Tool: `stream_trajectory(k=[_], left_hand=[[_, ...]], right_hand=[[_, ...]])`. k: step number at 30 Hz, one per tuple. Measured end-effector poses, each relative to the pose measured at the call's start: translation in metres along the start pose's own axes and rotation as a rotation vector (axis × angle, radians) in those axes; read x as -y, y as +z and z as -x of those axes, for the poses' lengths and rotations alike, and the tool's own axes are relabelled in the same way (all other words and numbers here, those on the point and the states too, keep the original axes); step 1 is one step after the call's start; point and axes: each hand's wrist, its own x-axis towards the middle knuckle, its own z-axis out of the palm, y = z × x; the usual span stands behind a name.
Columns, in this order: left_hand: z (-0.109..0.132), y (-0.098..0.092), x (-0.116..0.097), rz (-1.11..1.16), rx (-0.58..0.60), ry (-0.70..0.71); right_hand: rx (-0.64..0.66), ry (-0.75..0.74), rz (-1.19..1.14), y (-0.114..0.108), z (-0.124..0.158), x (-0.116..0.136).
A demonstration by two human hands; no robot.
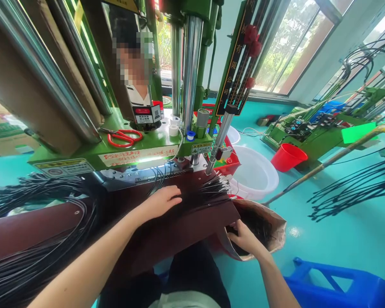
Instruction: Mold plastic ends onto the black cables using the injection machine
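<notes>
My left hand [164,202] lies palm down over the brown worktable [179,229], fingers stretched out and apart, with nothing visible in it. Just beyond it, thin black cables [158,176] hang from the metal mould [141,174] of the green press [160,143]. To its right lies a bundle of black cables with pale ends [216,185]. At the table's right corner my right hand [246,237] reaches into the mouth of a paper-lined bag [278,233] holding dark pieces. Its thumb and fingers look apart, though the fingertips are partly hidden.
Coiled black cables [86,222] cover the table's left side. Red-handled scissors [125,138] rest on the press. A white tub [255,171], a red bucket [288,157] and a blue stool [343,284] stand right. More cables [356,186] hang at the right.
</notes>
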Motion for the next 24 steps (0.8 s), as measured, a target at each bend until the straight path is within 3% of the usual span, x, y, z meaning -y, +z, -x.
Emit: stream_trajectory(k=[3,7,9,11,13,17,19,21,24], left_hand=[[0.005,-0.007,0.003,0.112,-0.085,0.032],[0.015,-0.005,-0.004,-0.027,-0.351,0.011],[0.021,-0.005,-0.008,0.047,-0.429,-0.007],[0.026,-0.008,-0.009,0.291,-0.358,-0.059],[0.031,-0.014,-0.007,0.588,-0.208,-0.118],[0.038,-0.024,0.001,0.952,-0.039,-0.134],[0.038,-0.024,0.002,0.998,0.004,-0.127],[0.035,-0.019,0.001,0.979,0.022,-0.128],[0.031,-0.008,-0.006,0.893,0.051,-0.131]], right_hand=[[0.01,0.015,0.074,-0.012,0.005,0.018],[0.057,0.025,0.252,-0.032,0.017,0.055],[0.12,-0.029,0.289,-0.039,0.023,0.076],[0.216,-0.121,0.232,-0.04,0.025,0.095],[0.32,-0.197,0.042,-0.034,0.022,0.109],[0.398,-0.283,-0.668,-0.005,-0.006,0.133],[0.328,-0.337,-0.997,0.006,-0.028,0.15],[0.178,-0.389,-1.251,0.007,-0.05,0.169],[-0.012,-0.387,-1.406,-0.005,-0.071,0.194]])
